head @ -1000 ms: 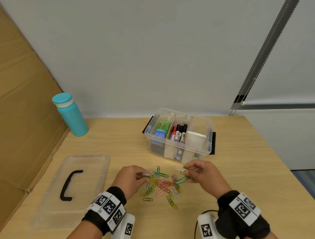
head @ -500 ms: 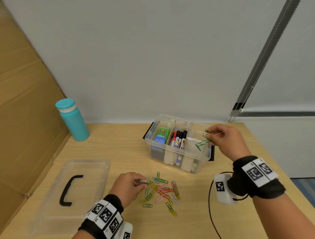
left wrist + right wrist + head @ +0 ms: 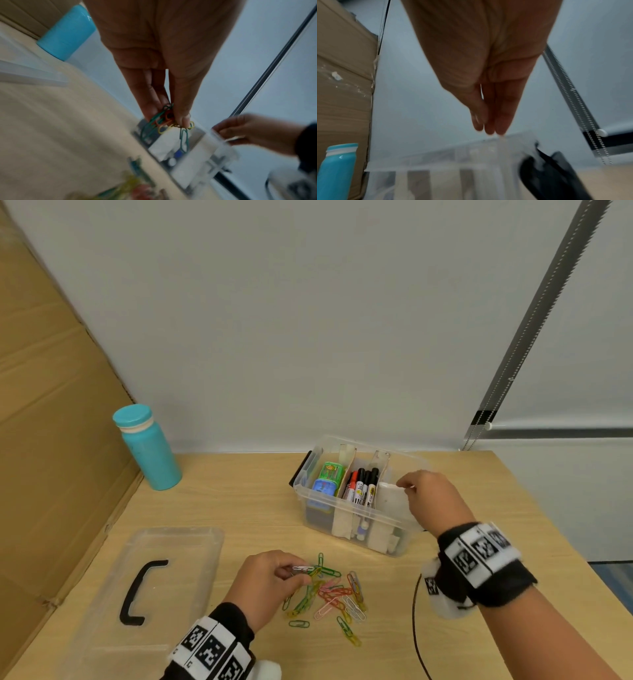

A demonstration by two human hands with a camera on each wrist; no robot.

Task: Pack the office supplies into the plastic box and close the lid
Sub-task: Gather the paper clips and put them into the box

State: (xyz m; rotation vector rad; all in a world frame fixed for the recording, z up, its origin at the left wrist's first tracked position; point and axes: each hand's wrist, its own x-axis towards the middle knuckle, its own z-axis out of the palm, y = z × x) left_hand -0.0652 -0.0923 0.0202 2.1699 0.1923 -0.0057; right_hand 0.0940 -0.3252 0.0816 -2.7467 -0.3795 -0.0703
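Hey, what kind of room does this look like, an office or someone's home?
Probably an office or workroom: a plain wooden desk against a bare white wall, a roller blind with a bead chain, and flattened cardboard leaning on the left.

I see teal bottle [image 3: 148,447] upright at far left of wooden bench [image 3: 239,501], just beside brown cardboard panel [image 3: 51,405] lining left edge. I see pale grey wall [image 3: 308,320] behind bench. Toothed metal strip [image 3: 537,313] runs diagonally at far right. Black cable [image 3: 416,628] curves over near right of bench.
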